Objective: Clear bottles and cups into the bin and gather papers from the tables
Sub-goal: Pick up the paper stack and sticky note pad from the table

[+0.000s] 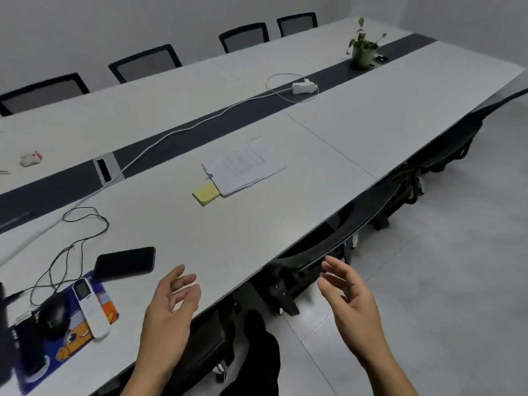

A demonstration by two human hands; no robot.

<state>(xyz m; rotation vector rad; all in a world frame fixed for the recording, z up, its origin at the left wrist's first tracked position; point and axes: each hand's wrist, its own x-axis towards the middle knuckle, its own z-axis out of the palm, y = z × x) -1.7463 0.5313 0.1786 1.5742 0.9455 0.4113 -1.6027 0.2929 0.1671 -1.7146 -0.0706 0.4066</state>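
The left hand [171,307] and right hand [353,305] hover with fingers loosely spread and nothing in them, the clipped papers [247,167] lie mid-table [371,115] touching a yellow notepad [205,194], and a far green pot [361,57] holds a small plant [360,38].

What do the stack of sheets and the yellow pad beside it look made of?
Stack of sheets: thin white paper, matte, with faint printed lines and slightly fanned edges. Yellow pad: probably sticky-note paper, matte, a small block with visible thickness at its edge.

place: office meeting room | long table [357,110] | mesh chairs [145,62]
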